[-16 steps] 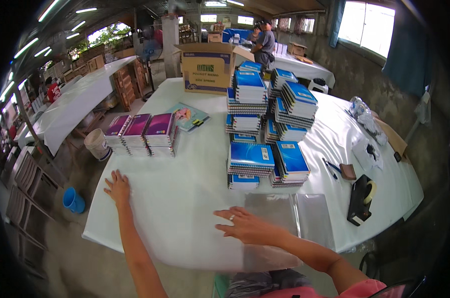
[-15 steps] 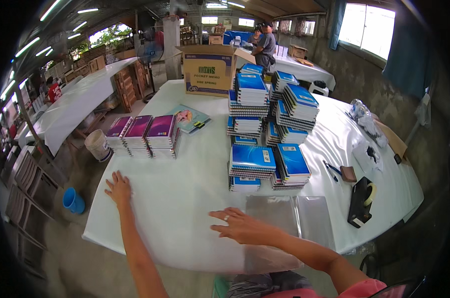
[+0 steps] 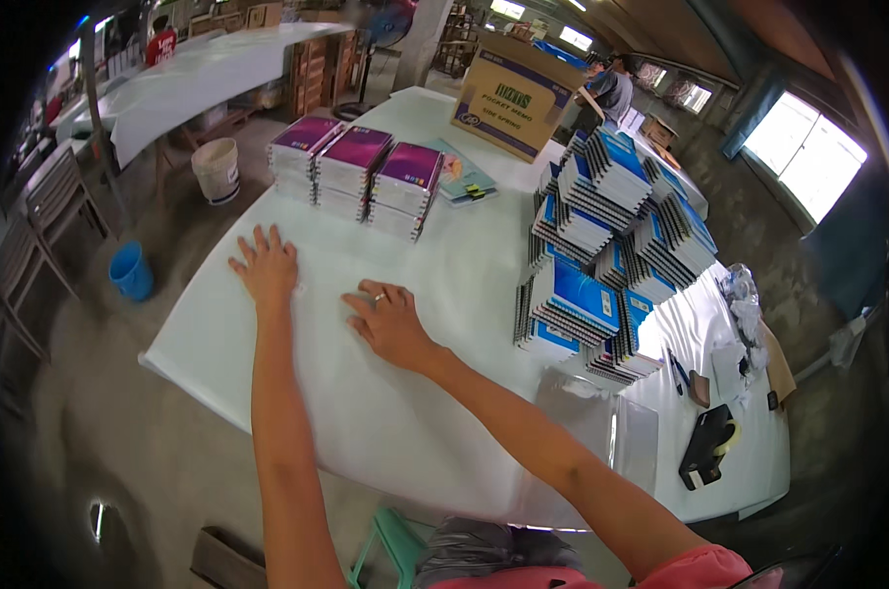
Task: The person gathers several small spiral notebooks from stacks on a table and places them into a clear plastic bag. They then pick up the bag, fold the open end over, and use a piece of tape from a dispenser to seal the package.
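My left hand (image 3: 268, 267) lies flat with fingers spread on the white-covered table (image 3: 415, 422), just in front of the stacks of purple spiral notebooks (image 3: 354, 157). My right hand (image 3: 390, 324) hovers over or rests on the cover to its right, fingers loosely bent and apart, with a ring on one finger. Neither hand holds anything. Tall stacks of blue spiral notebooks (image 3: 582, 294) stand right of my right hand. Clear plastic sheets (image 3: 587, 417) lie beneath and beside my right forearm. A light green booklet (image 3: 459, 177) with dark clips lies behind the purple stacks.
At the far end stands a cardboard box (image 3: 515, 98). A black tape dispenser (image 3: 707, 447), a brown pouch (image 3: 699, 389) and crumpled plastic (image 3: 742, 299) lie on the right. A whitish pail (image 3: 216, 169), a blue bucket (image 3: 130, 272) and a green stool (image 3: 397, 545) stand on the floor.
The view has turned and tilted to the left. My right hand has moved forward and left, closer to my left hand and the purple notebooks. My left hand stays flat and spread on the table.
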Tool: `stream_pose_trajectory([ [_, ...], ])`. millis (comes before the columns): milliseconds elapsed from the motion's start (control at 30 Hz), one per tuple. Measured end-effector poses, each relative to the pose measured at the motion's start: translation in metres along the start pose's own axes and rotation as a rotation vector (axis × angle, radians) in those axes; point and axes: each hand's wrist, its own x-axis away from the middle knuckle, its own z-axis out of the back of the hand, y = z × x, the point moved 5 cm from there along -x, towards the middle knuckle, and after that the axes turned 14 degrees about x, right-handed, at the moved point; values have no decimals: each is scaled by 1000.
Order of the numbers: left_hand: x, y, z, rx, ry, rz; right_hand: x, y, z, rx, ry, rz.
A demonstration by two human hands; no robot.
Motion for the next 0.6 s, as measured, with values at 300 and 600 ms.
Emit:
stream_pose_trajectory([
  [300,-6,-9,11,-20,28,-6,-8,-5,-2,-112,1,-59],
  [600,-9,-5,6,-41,2,-15,-7,1,0,-192,82,-57],
])
